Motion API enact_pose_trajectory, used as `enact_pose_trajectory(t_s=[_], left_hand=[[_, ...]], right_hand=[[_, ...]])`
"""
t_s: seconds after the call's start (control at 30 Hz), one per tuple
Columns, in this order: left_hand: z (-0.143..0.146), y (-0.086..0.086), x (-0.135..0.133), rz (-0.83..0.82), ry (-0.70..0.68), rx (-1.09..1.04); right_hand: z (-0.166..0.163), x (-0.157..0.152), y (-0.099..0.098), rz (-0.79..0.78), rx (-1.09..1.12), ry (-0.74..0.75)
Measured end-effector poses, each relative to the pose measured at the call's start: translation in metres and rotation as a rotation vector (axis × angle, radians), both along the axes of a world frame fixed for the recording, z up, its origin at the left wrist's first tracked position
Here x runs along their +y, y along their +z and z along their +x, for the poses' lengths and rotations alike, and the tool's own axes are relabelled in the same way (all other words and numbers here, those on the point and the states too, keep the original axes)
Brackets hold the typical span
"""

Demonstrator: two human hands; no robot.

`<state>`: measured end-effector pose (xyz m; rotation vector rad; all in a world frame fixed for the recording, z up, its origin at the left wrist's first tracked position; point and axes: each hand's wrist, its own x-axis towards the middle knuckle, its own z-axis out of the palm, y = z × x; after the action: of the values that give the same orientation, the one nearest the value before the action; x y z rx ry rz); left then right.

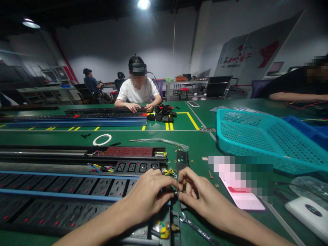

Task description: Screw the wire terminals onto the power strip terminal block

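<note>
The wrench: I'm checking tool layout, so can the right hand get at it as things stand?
Likely yes: the wrench lies close to the right hand, nothing seen lying over it, though that hand seems occupied.

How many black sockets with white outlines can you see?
4, side by side in one row beyond the left hand: from left to right, the first socket, second socket, third socket and fourth socket. The hand may hide part of the fourth, or others.

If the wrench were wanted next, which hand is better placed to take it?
Probably the right hand: the wrench lies close to it, while the left hand is farther off, by the socket strips.
</note>
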<state>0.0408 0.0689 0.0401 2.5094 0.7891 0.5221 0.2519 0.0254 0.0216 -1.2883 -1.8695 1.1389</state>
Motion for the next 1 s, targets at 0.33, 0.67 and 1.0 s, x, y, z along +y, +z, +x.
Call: enact_pose_trajectory(t_s=[0.33,0.67,1.0], left_hand=[[0.0001,-0.0021,0.0006,0.026,-0.009,-0.002],[-0.0005,-0.0041,0.001,0.021,-0.013,-0.025],[-0.0006,-0.0033,0.0006,0.019,-0.002,-0.006]], right_hand=[[0.0037,0.0026,0.0009,-0.016,-0.019,-0.012],[-0.0013,-0.0016,0.0016,0.011,-0.042,0.001],[0.0,-0.0004,0.0022,-0.011,-0.04,0.009]])
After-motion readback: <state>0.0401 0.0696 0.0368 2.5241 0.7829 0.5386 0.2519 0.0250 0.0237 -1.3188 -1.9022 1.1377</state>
